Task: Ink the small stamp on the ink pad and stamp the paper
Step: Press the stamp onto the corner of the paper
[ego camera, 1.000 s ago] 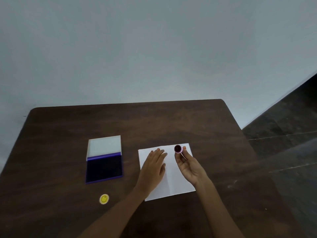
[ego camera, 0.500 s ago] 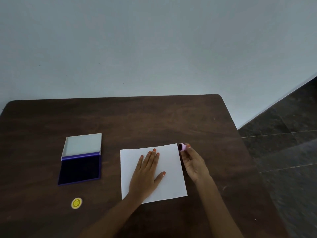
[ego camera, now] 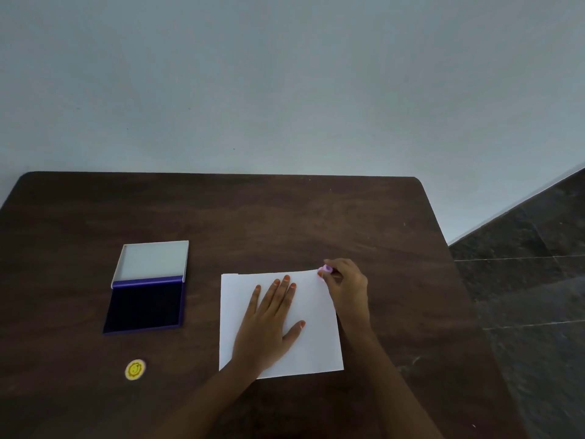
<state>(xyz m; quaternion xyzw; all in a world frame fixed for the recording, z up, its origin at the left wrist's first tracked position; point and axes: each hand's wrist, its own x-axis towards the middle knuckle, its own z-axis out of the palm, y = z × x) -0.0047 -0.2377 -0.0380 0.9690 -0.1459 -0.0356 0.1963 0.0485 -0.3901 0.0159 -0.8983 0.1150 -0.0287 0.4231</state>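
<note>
A white sheet of paper [ego camera: 316, 340] lies on the dark wooden table [ego camera: 285, 217]. My left hand [ego camera: 269, 321] rests flat on it, fingers spread. My right hand [ego camera: 346, 286] pinches a small pink stamp [ego camera: 325, 270] at the paper's far right corner, with the stamp at the paper's edge. An open ink pad [ego camera: 147, 304] with a dark blue pad and a raised white lid sits to the left of the paper.
A small round yellow smiley disc [ego camera: 135, 369] lies near the front left, below the ink pad. The table's right edge drops to a dark tiled floor [ego camera: 531, 280]. A pale wall stands behind the table.
My right hand has turned the stamp over and lowered it onto the paper's far right corner. My left hand has stayed flat on the sheet. The view shifted.
</note>
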